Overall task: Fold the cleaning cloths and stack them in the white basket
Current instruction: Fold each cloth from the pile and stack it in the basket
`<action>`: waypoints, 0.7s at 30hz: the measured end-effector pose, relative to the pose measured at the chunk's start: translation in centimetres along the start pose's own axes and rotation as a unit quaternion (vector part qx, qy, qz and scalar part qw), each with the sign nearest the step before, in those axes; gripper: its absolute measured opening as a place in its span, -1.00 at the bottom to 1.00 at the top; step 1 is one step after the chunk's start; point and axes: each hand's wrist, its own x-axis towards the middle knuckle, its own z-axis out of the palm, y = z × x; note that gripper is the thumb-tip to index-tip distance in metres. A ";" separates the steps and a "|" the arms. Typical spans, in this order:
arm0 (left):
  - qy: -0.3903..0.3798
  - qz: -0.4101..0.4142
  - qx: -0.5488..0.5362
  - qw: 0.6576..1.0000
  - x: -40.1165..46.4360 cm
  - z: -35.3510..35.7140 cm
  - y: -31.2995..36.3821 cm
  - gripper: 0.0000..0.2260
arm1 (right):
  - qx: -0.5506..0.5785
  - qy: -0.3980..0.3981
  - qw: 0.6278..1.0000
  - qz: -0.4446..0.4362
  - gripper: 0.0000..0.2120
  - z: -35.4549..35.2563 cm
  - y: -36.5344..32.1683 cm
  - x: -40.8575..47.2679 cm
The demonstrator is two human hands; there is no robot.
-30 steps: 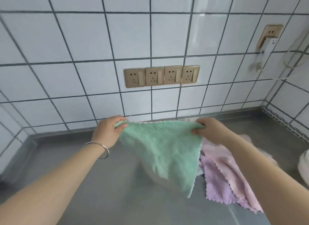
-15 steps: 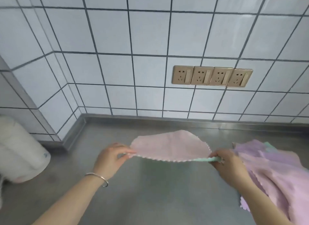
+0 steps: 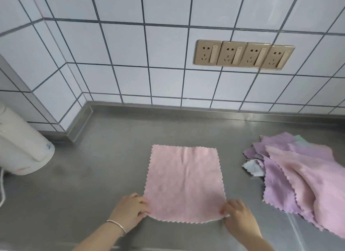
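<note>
A pink cleaning cloth (image 3: 183,181) with scalloped edges lies spread flat on the steel counter (image 3: 104,157), pink side up. My left hand (image 3: 130,211) pinches its near left corner. My right hand (image 3: 236,216) pinches its near right corner. A loose pile of unfolded cloths (image 3: 298,176), purple, pink, pale blue and green, lies to the right of it. No white basket is in view.
A white cylindrical appliance (image 3: 20,150) with a cord stands at the left edge of the counter. A tiled wall with a row of gold sockets (image 3: 242,54) runs along the back. The counter's raised steel rim (image 3: 205,110) meets the wall.
The cloth was held up in the air, green side toward me, then turned over. It now lies flat on the counter, pink side up, with both hands at its near corners.
</note>
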 end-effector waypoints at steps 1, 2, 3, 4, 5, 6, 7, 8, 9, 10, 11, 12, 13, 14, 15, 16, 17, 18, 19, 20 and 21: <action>0.004 -0.003 -0.009 1.000 -0.2 0.3 0.0 -0.68 | -0.012 0.000 1.000 -0.007 -0.51 0.0 -0.1 -0.2; 0.008 -0.009 -0.016 1.000 -0.2 0.7 -0.1 -0.67 | -0.019 -0.011 1.000 -0.011 -0.55 -0.2 -0.1 -0.4; 0.012 -0.016 -0.019 1.000 -0.3 1.1 -0.1 -0.65 | -0.029 -0.011 0.999 -0.018 -0.59 -0.1 -0.1 -0.5; 0.008 -0.026 -0.025 0.999 -0.4 1.2 0.0 -0.64 | -0.043 -0.001 0.999 -0.024 -0.64 0.0 -0.1 -0.5; 0.010 -0.034 -0.030 0.999 -0.5 1.4 0.0 -0.64 | -0.056 0.009 0.998 -0.027 -0.71 0.1 -0.2 -0.6; 0.010 -0.039 -0.028 0.999 -0.5 1.4 0.0 -0.65 | -0.065 0.020 0.997 -0.027 -0.78 0.1 -0.4 -0.7; 0.013 -0.040 -0.026 0.999 -0.4 1.5 0.0 -0.65 | -0.068 0.032 0.997 -0.028 -0.77 0.2 -0.4 -0.7; 0.014 -0.045 -0.028 0.999 -0.4 1.5 -0.1 -0.66 | -0.073 0.041 0.996 -0.030 -0.72 0.3 -0.5 -0.7; 0.018 -0.047 -0.032 0.998 -0.5 1.5 -0.1 -0.68 | -0.081 0.049 0.995 -0.028 -0.69 0.3 -0.6 -0.6; 0.022 -0.045 -0.036 0.998 -0.6 1.5 -0.2 -0.71 | -0.087 0.051 0.995 -0.025 -0.68 0.3 -0.7 -0.6; 0.031 -0.041 -0.038 0.998 -0.6 1.5 -0.2 -0.76 | -0.092 0.054 0.994 -0.025 -0.68 0.3 -0.8 -0.6; 0.033 -0.041 -0.037 0.998 -0.7 1.4 -0.1 -0.83 | -0.096 0.050 0.994 -0.026 -0.68 0.3 -0.9 -0.6; 0.036 -0.040 -0.032 0.998 -0.7 1.4 -0.1 -0.87 | -0.099 0.040 0.994 -0.021 -0.71 0.2 -1.0 -0.6; 0.040 -0.039 -0.026 0.998 -0.7 1.4 0.0 -0.84 | -0.105 0.029 0.994 -0.015 -0.75 0.1 -1.1 -0.8; 0.049 -0.036 -0.018 0.998 -0.7 1.6 -0.1 -0.80 | -0.108 0.022 0.994 -0.011 -0.77 0.1 -1.1 -0.9; 0.052 -0.039 -0.013 0.998 -0.8 1.7 -0.1 -0.78 | -0.106 0.020 0.994 -0.011 -0.76 0.2 -1.0 -1.0; 0.058 -0.037 -0.011 0.998 -0.9 1.9 -0.1 -0.78 | -0.104 0.017 0.994 -0.009 -0.75 0.3 -1.0 -1.2; 0.066 -0.035 -0.012 0.997 -0.9 2.0 -0.1 -0.80 | -0.105 0.013 0.994 -0.007 -0.74 0.2 -1.0 -1.4; 0.069 -0.032 -0.020 0.997 -0.9 2.2 -0.2 -0.84 | -0.104 0.017 0.994 -0.008 -0.71 0.4 -0.8 -1.5; 0.069 -0.039 -0.030 0.996 -1.0 2.2 -0.1 -0.85 | -0.095 0.021 0.995 -0.008 -0.68 0.4 -0.7 -1.6; 0.073 -0.052 -0.041 0.995 -1.0 2.3 0.0 -0.79 | -0.084 0.023 0.996 -0.001 -0.66 0.4 -0.7 -1.7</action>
